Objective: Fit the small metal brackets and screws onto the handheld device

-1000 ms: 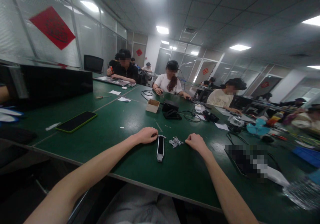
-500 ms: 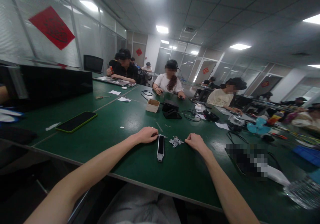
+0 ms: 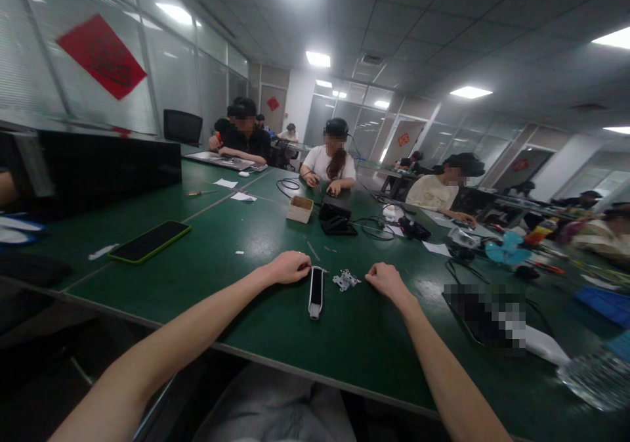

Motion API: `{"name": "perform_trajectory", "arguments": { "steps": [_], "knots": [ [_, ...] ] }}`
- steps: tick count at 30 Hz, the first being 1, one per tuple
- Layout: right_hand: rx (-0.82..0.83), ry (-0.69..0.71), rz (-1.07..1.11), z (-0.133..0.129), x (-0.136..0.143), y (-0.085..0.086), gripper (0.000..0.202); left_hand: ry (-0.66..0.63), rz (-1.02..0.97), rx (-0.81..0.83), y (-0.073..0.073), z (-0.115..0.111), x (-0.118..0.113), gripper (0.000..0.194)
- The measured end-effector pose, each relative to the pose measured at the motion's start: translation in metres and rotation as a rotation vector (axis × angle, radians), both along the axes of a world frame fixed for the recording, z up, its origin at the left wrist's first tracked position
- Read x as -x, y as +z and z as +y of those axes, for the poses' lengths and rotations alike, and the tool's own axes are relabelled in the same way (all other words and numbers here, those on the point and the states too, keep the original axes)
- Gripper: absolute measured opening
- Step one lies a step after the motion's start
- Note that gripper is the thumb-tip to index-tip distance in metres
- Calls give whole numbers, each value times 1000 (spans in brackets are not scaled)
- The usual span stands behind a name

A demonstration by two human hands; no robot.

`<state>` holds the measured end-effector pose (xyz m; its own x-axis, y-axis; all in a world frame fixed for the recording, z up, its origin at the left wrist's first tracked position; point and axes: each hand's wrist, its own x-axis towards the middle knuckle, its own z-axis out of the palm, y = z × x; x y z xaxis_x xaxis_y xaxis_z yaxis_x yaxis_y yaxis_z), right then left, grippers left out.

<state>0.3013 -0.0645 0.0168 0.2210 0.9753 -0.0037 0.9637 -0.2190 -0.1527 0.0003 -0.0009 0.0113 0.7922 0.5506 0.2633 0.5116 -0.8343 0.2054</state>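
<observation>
A slim white device with a long black face (image 3: 316, 287) lies lengthwise on the green table (image 3: 236, 317) in front of me. My left hand (image 3: 290, 268) rests just left of its far end, fingers curled in and closed, with nothing seen in them. To the right of the device sits a small heap of grey metal parts (image 3: 346, 280). My right hand (image 3: 386, 278) rests on the table right of this heap, a little apart from it. Its fingers are also curled closed, and no object shows in them.
A phone in a green case (image 3: 150, 242) lies at left, near a screwdriver (image 3: 201, 193). Ahead stand a small open box (image 3: 300, 210) and a black stand (image 3: 338, 217) among cables. A blue fan (image 3: 508, 249) and a clear plastic container (image 3: 598, 377) are at right. Co-workers sit opposite.
My hands, the white device and the metal parts have stayed in place. Across the table, a co-worker's hand has moved left, toward their other hand. The view has shifted very slightly.
</observation>
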Motion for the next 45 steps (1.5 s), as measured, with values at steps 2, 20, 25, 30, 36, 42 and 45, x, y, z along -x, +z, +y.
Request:
{"name": "perform_trajectory", "arguments": {
  "steps": [2,20,25,30,36,42,45],
  "knots": [
    [4,-3,-11,0,0,1,19,-7,-1,3,-2,1,0,20],
    [-165,165,102,-9,21,8,20,-8,-8,27,-3,2,1,20],
    [-266,309,300,-14,53,1,22,-16,-11,25,-2,1,0,18],
    [-314,388,310,-17,77,-6,19,-15,-4,-12,-4,2,0,20],
    [-377,349,258,-17,84,-6,18,-9,-1,-21,-5,2,0,20],
    [-363,379,305,-15,89,-11,19,-3,-3,-28,-4,1,0,19],
    [-353,381,341,-15,90,-12,18,-2,-6,-19,-3,0,0,19]
  ]
}}
